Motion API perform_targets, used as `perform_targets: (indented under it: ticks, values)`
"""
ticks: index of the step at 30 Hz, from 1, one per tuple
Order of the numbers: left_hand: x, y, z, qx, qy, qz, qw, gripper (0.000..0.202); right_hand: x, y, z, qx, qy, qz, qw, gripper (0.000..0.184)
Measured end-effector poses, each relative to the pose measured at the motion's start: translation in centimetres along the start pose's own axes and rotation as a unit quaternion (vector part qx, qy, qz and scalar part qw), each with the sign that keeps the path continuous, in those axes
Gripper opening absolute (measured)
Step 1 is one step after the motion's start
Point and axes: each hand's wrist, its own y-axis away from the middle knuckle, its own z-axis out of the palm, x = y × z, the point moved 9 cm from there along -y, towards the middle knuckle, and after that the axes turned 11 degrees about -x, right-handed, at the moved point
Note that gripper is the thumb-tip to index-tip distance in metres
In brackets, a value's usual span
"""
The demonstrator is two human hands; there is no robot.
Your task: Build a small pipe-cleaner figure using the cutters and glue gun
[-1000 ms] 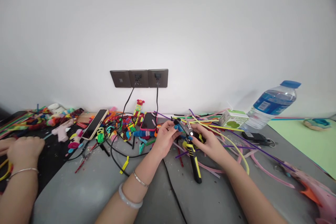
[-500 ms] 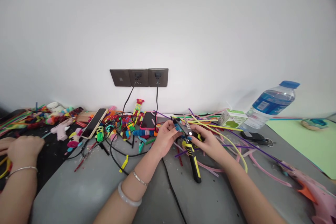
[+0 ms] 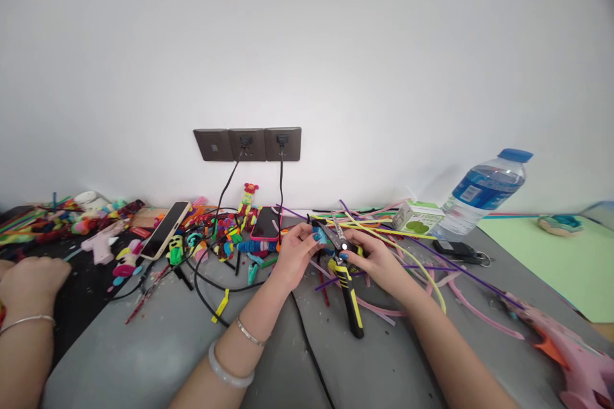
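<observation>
The yellow-and-black-handled pliers [image 3: 350,300] are gripped by the right hand [image 3: 381,262] over the middle of the grey table [image 3: 144,345]. A small blue piece [image 3: 320,238] is pinched by the left hand [image 3: 293,254] at the tool's tip.

A craft workbench: a grey table [image 3: 144,345] strewn with colourful pipe cleaners [image 3: 412,249], small finished figures [image 3: 225,230], pliers [image 3: 346,281], and a pink glue gun [image 3: 575,358] near right.
</observation>
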Motion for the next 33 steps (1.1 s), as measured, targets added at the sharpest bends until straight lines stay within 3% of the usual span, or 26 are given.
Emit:
perform_targets:
  ticks: [10,17,24,33]
  values:
    - [0.5,-0.1,-0.2,-0.002,-0.031,0.006,1.0,0.041,0.4,0.2,-0.2,0.011,-0.012,0.007,1.0,0.02]
    - [1.4,0.0,-1.4,0.025,-0.122,0.058,0.991,0.038,0.9,0.1,-0.1,0.011,-0.014,0.01,1.0,0.021]
    - [2.4,0.2,-0.8,0.038,-0.192,0.06,0.979,0.039,0.7,0.6,-0.6,0.045,0.003,-0.014,0.999,0.022]
    - [0.7,-0.1,-1.5,0.024,-0.202,0.013,0.979,0.04,-1.4,1.0,-1.7,0.091,0.115,-0.042,0.988,0.021]
